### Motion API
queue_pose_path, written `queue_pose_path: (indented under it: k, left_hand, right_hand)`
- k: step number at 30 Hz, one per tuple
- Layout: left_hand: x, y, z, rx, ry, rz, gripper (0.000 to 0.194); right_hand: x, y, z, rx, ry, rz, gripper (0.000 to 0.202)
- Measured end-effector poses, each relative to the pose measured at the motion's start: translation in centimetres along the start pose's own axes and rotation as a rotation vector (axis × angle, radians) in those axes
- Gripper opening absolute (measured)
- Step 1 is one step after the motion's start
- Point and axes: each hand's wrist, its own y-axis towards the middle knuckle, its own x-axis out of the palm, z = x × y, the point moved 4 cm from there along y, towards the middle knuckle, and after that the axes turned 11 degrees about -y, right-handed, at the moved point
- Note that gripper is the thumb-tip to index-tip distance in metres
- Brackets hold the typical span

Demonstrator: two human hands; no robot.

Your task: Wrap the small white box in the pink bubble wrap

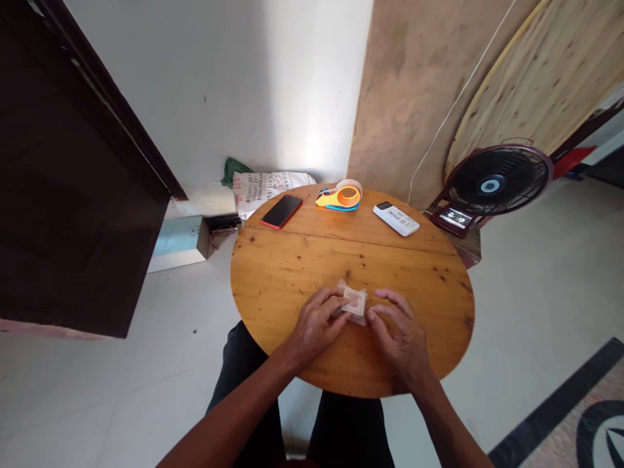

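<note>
A small, squarish, pale block in clear, crinkled wrapping (355, 302) lies near the front of the round wooden table, a pinkish mark on its top. My left hand (319, 323) grips it from the left, with fingertips on its top and near side. Just to the right is my right hand (403, 335), its thumb tip against one fingertip and another finger raised above. Whether anything thin is in that pinch I cannot make out. The right fingertips are close to the block's right edge.
Along the back of the round table (292, 273) lie a phone with a red edge (281, 212), an orange and blue tape dispenser (340, 197) and a white remote-like device (396, 219). A fan (497, 181) stands beyond the right edge. A printed sack (266, 188) rests by the wall.
</note>
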Motion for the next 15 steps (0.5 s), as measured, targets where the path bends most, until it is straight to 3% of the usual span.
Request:
queue_pose_path:
  k: [6,9,15]
  left_hand:
    - [0.0,0.1,0.2,0.011,-0.029,0.000,0.020]
    - [-0.1,0.1,0.4,-0.005,-0.032,-0.001,0.019]
    - [0.0,0.1,0.3,-0.034,-0.018,-0.023,0.019]
  right_hand:
    - [0.8,-0.2,-0.2,0.023,0.001,-0.087,0.024]
    - [1.2,0.0,-0.7,-0.039,-0.061,-0.151,0.031]
    - [1.2,0.9,-1.8,-0.217,-0.257,-0.177,0.025]
